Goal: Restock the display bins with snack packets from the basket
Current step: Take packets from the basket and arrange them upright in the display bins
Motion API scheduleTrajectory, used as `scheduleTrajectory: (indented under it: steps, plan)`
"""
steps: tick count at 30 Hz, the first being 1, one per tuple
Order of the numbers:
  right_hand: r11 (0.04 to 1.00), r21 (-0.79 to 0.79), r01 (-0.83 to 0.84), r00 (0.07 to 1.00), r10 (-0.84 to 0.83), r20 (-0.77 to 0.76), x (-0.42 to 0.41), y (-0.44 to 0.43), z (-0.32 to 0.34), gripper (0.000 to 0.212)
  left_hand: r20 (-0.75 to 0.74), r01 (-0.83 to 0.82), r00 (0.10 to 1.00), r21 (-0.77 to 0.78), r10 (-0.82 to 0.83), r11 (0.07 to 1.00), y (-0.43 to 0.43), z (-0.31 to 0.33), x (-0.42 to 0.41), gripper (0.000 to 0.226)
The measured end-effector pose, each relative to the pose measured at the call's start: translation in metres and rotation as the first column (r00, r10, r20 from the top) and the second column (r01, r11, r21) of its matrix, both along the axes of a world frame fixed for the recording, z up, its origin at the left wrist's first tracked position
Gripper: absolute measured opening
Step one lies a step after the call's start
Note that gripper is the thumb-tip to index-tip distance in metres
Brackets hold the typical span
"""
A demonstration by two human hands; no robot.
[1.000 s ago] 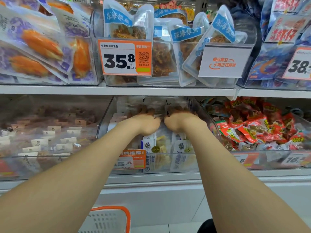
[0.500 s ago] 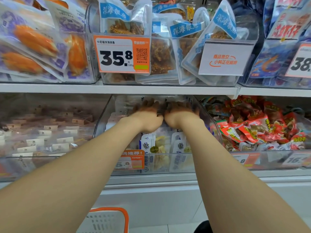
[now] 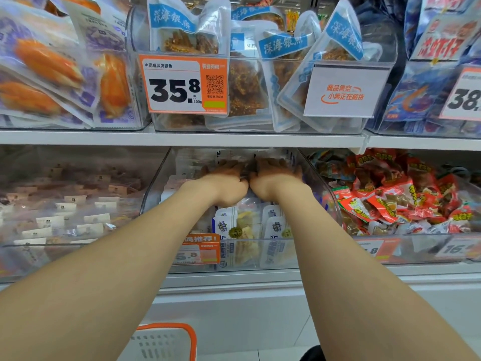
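Note:
Both my arms reach into the clear middle bin (image 3: 260,268) on the lower shelf. My left hand (image 3: 223,181) and my right hand (image 3: 276,178) lie side by side, touching, with their fingers stretched over white snack packets at the shaded back of the bin. More white-and-blue snack packets (image 3: 247,230) with yellow contents stand upright at the bin's front, below my wrists. The fingertips are dim under the upper shelf. The white basket (image 3: 166,342) with an orange rim sits on the floor below, between my arms.
The left bin (image 3: 65,220) holds small brown packets with white labels. The right bin (image 3: 406,204) is heaped with red packets. The upper shelf edge (image 3: 182,139) runs just above my hands and carries bins of large pouches with price tags.
Both hands have slid slightly deeper into the middle bin and stay pressed together. The packets at the front have not moved.

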State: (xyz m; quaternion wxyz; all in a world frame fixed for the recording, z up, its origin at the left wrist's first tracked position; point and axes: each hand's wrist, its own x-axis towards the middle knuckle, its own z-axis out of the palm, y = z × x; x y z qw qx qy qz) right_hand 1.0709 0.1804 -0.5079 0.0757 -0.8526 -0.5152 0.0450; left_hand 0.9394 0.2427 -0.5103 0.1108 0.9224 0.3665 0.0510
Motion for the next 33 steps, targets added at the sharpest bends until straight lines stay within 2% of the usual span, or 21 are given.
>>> scheduleTrajectory:
  steps: [3, 9, 12, 16, 21, 23, 26, 29, 33]
  plan:
    - [0.998, 0.025, 0.063, 0.998, -0.062, -0.029, -0.002, 0.003, -0.002, 0.063, 0.005, -0.002, 1.000, -0.013, 0.002, 1.000, -0.002, -0.001, -0.001, 0.056]
    - [0.996, 0.088, 0.028, 0.999, -0.025, -0.040, -0.001, 0.002, -0.002, 0.061, 0.052, -0.007, 0.999, -0.033, 0.009, 0.999, 0.006, -0.007, -0.002, 0.061]
    - [0.998, 0.070, 0.006, 1.000, -0.004, -0.023, 0.000, 0.000, 0.001, 0.060, 0.071, -0.031, 0.997, -0.032, 0.033, 0.999, 0.009, -0.009, 0.000, 0.068]
    - [1.000, 0.001, -0.010, 1.000, 0.010, -0.026, 0.002, -0.001, 0.003, 0.054, 0.033, -0.029, 0.999, -0.020, 0.030, 0.999, 0.007, -0.009, 0.003, 0.052]
    - [1.000, -0.001, -0.012, 0.999, 0.012, -0.047, 0.000, 0.000, 0.002, 0.061, 0.033, -0.013, 0.999, -0.028, 0.014, 1.000, 0.010, -0.008, -0.002, 0.065]
    - [1.000, 0.001, -0.025, 0.999, 0.025, -0.042, 0.000, -0.001, 0.002, 0.063, 0.074, -0.059, 0.996, 0.016, 0.058, 0.998, 0.012, -0.007, -0.004, 0.072]
    - [0.999, 0.031, -0.013, 0.998, 0.014, -0.058, 0.003, -0.001, 0.000, 0.068, 0.119, -0.222, 0.968, 0.004, 0.220, 0.975, 0.018, -0.005, -0.006, 0.084]
    - [1.000, 0.024, -0.004, 0.997, 0.006, -0.081, 0.004, -0.002, -0.001, 0.069, 0.027, -0.337, 0.940, -0.049, 0.339, 0.940, 0.024, -0.005, -0.011, 0.088]
    - [0.999, 0.038, 0.021, 0.995, -0.017, -0.094, 0.003, 0.002, 0.005, 0.065, -0.019, -0.342, 0.940, -0.052, 0.341, 0.938, 0.033, -0.010, -0.013, 0.090]
